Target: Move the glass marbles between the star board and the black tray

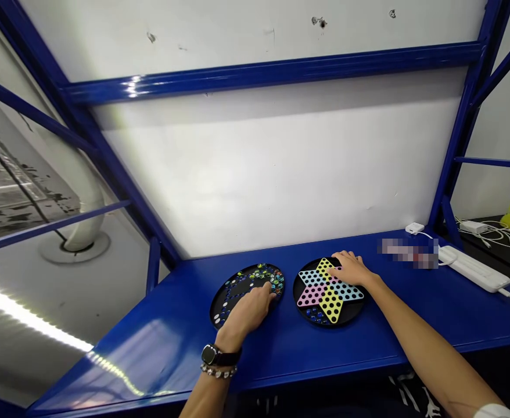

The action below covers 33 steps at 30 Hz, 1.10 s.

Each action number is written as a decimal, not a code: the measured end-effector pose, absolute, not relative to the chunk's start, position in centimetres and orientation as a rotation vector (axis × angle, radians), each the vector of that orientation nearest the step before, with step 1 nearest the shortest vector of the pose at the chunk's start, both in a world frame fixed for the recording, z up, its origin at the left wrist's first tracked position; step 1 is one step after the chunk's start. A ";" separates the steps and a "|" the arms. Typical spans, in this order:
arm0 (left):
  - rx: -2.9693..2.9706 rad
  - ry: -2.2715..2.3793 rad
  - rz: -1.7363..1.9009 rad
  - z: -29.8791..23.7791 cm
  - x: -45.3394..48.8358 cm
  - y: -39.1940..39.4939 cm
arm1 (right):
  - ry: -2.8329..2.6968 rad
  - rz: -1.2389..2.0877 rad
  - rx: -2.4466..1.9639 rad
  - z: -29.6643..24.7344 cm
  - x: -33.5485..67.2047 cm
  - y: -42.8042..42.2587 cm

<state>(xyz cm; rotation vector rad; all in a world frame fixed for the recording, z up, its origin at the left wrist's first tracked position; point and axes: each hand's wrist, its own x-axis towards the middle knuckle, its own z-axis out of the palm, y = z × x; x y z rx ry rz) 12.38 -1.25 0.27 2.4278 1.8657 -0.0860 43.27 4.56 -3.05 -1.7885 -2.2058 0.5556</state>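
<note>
The two round boards sat side by side on the blue desk [150,348], apparently to keep each within one arm's reach, with the left hand [248,310] curled over the marbles [266,278] on the marble-covered board [229,288], any pinch hidden, and the right hand [351,270] spread palm-down on the star board [302,284].
</note>
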 end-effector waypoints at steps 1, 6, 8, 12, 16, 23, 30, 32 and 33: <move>2.441 1.820 -0.033 0.5 12.4 -1.2 | -2.204 0.559 -1.782 -3.1 43.3 4.6; 2.439 1.598 0.333 1.2 14.6 -1.1 | -2.197 0.552 -1.784 -3.1 43.2 4.6; 2.438 1.572 0.346 0.9 16.1 -0.7 | -2.198 0.544 -1.792 -3.0 43.1 4.5; 2.454 1.582 0.201 0.1 18.1 0.8 | -2.211 0.539 -1.801 -2.6 43.0 4.2; 2.404 1.486 0.292 0.5 17.9 1.9 | -2.209 0.549 -1.798 -2.5 43.0 4.1; 2.201 1.502 0.599 2.6 14.1 4.6 | -2.210 0.552 -1.800 -2.6 43.1 4.1; 2.216 1.497 0.462 1.0 11.5 4.0 | -2.201 0.578 -1.797 -2.2 43.1 3.8; 2.218 1.492 0.355 0.7 11.5 3.7 | -2.200 0.588 -1.803 -2.1 43.1 3.8; 2.219 1.502 0.301 0.7 11.5 3.7 | -2.199 0.592 -1.808 -2.0 43.1 3.7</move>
